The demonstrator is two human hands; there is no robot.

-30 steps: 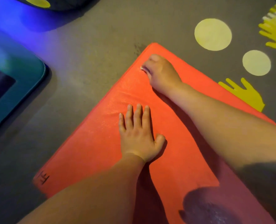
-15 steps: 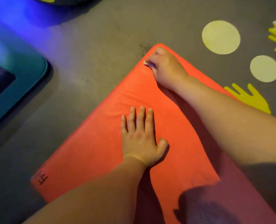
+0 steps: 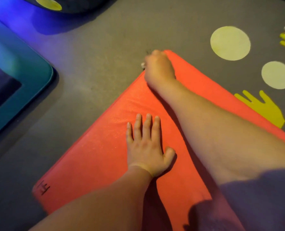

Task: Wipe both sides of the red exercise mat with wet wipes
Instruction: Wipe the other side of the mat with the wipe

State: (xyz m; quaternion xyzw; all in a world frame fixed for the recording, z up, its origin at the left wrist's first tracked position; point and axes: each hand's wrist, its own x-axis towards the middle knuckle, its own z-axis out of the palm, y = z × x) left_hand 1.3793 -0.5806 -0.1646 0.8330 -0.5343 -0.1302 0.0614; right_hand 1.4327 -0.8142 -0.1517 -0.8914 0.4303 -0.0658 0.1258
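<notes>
The red exercise mat (image 3: 95, 157) lies flat on the grey floor, one corner pointing away from me. My left hand (image 3: 146, 145) rests flat on its middle, fingers straight and together. My right hand (image 3: 158, 67) reaches to the far corner of the mat with its fingers curled round a wet wipe (image 3: 142, 64); only a small white bit of the wipe shows at the knuckles. A black mark (image 3: 44, 188) sits at the mat's near left corner.
A teal-edged pad (image 3: 30, 84) lies on the floor at the left. Yellow circles (image 3: 230, 43) and yellow hand shapes (image 3: 263, 107) are printed on the floor at the right. A dark round object (image 3: 68, 5) sits at the top edge.
My right hand has slid with the wipe from inside the mat up to its far corner and over the edge. My left hand has stayed pressed in place.
</notes>
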